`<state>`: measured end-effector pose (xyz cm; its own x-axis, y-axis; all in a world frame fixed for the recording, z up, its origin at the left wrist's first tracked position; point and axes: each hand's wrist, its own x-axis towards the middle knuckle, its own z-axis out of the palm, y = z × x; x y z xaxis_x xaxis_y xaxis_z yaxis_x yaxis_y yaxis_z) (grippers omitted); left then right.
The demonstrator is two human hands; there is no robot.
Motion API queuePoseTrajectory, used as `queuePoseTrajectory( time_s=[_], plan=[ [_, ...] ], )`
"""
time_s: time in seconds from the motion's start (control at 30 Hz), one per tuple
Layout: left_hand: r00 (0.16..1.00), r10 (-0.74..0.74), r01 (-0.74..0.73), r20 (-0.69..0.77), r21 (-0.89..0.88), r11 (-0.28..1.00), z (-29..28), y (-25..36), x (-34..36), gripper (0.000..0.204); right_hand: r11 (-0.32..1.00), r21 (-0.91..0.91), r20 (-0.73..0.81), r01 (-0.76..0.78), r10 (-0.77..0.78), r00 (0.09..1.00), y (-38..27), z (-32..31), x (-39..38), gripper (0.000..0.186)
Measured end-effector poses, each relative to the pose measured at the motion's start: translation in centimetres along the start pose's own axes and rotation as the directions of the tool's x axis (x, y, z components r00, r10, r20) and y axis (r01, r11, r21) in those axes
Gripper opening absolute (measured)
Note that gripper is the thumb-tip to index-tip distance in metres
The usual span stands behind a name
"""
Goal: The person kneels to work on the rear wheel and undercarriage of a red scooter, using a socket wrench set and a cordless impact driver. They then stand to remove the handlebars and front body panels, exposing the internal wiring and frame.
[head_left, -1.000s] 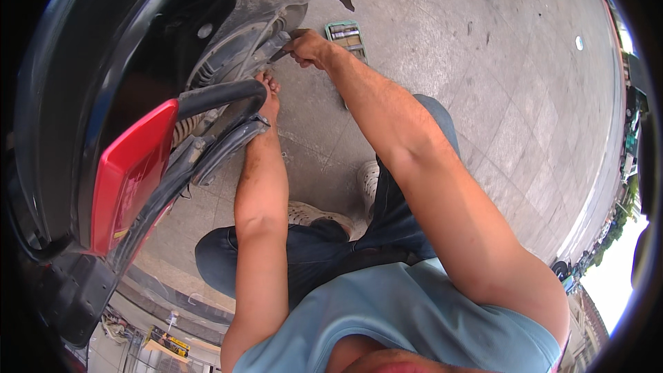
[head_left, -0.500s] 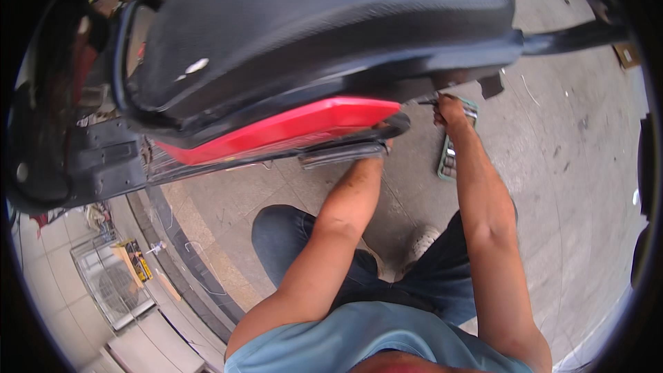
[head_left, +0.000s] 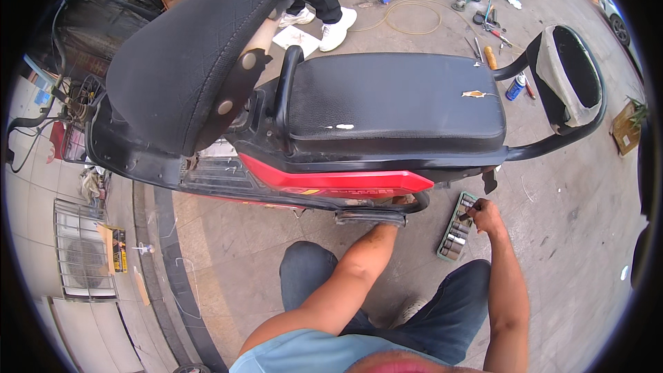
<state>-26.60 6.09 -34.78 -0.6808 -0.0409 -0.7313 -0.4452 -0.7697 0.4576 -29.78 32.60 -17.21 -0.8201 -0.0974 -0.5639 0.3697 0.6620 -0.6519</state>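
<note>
While the person sits low beside a black and red scooter [head_left: 338,183], the two hands are apart from each other, each at its own place. The right hand [head_left: 485,216] is over the upper end of a green case [head_left: 449,257], with the fingers bent downward; a dark piece shows at the fingertips, but I cannot tell whether they grip it or only touch it. This case lies on the paved ground, just to the right of the scooter's footrest [head_left: 371,217] and near the person's right knee, and inside it several metal sockets [head_left: 454,238] are lying in a row. The left forearm goes up to the scooter near its footrest, and of the left hand [head_left: 404,200] only a little skin is visible under the red side panel, so I cannot say what it holds. Above the panel is the long black seat [head_left: 394,107], which has small pale torn places, and to its right a tube backrest [head_left: 556,83] with a ragged light covering. On the far side of the scooter I see a blue can [head_left: 516,87], a thin hose [head_left: 414,21] in a loop, a green power tool [head_left: 467,0], and the white shoes [head_left: 338,29] of another person.
</note>
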Motion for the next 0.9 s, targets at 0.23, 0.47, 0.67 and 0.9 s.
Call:
queuePoseTrajectory(
  time_s=[0.23, 0.47, 0.67, 0.9],
  plan=[
    [1.000, 0.002, -0.001, 0.010, -0.033, 0.999, 0.5, 0.3, -0.6, 0.016, 0.995, 0.095, -0.074, 0.009, -0.002, 0.997, 2.4, 1.3, -1.9, 0.025],
    [1.000, 0.014, -0.013, 0.015, -0.059, 0.998, 0.3, 0.7, -1.3, 0.016, 0.991, 0.036, 0.089, -0.131, 0.128, 0.988, 3.3, 1.5, -1.4, 0.024],
    [1.000, 0.027, -0.026, 0.012, -0.085, 0.996, 0.0, 1.0, -1.7, 0.016, 0.990, 0.078, 0.110, -0.120, 0.111, 0.988, 2.8, 1.8, -1.7, 0.022],
    [0.999, 0.034, -0.033, 0.011, -0.097, 0.995, -0.2, 1.3, -1.9, 0.017, 0.986, 0.093, 0.162, -0.137, 0.121, 0.979, 1.3, 1.7, -2.5, 0.020]
  ],
)
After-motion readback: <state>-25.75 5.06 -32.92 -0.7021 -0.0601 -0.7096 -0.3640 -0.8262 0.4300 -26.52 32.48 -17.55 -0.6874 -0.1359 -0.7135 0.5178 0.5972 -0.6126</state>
